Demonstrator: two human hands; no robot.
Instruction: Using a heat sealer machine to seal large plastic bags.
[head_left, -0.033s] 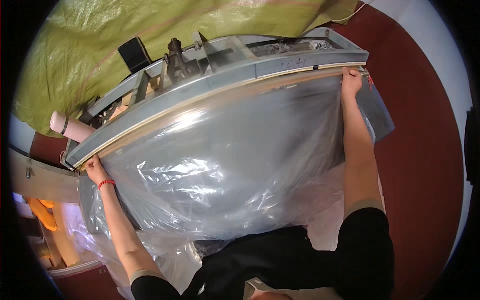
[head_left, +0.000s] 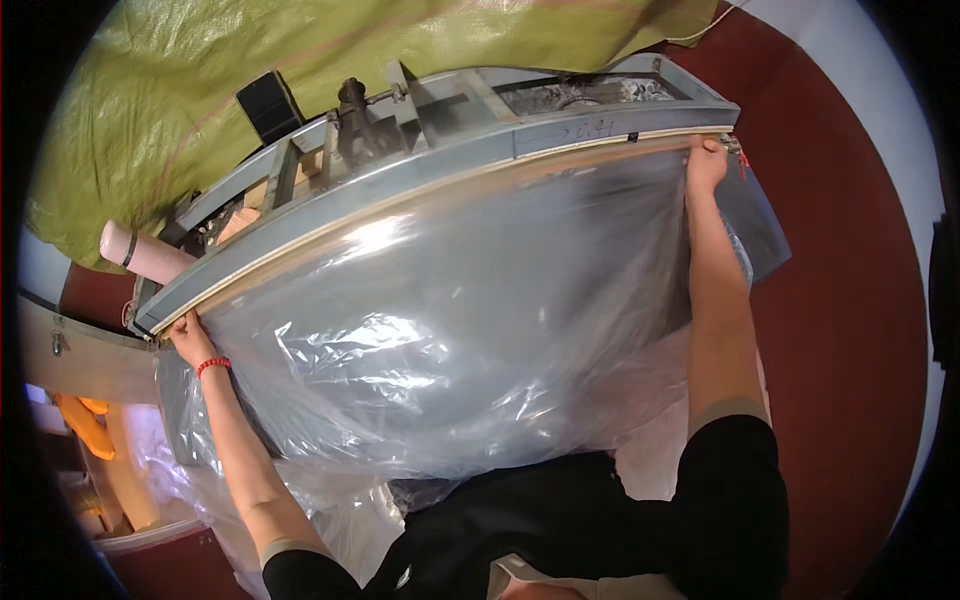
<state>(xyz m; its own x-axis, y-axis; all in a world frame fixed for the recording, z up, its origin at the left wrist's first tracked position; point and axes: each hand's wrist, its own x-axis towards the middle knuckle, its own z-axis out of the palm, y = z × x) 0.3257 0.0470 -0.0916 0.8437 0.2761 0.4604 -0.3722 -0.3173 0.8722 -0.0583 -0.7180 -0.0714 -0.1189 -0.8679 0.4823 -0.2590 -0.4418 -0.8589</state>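
A large sheet of clear plastic film [head_left: 480,290] stretches between my hands, its far edge lying along the front of a long grey metal frame [head_left: 410,170]. At the frame's left end, my left hand [head_left: 192,342] pinches a corner of the film; a red bead bracelet circles that wrist. My right hand [head_left: 707,165] is closed on the film's other corner, close under the frame's right end. A pale strip [head_left: 330,222] runs along the frame's lower edge, just above the film. The near part of the film hangs in shiny folds toward my body.
Behind the frame hangs a yellow-green woven tarp [head_left: 350,40]. A dark phone [head_left: 268,107] leans at the frame's back, and a pink bottle [head_left: 145,250] lies by its left end. Crossbars and a rod [head_left: 352,105] sit inside. Red floor [head_left: 840,300] extends at the right.
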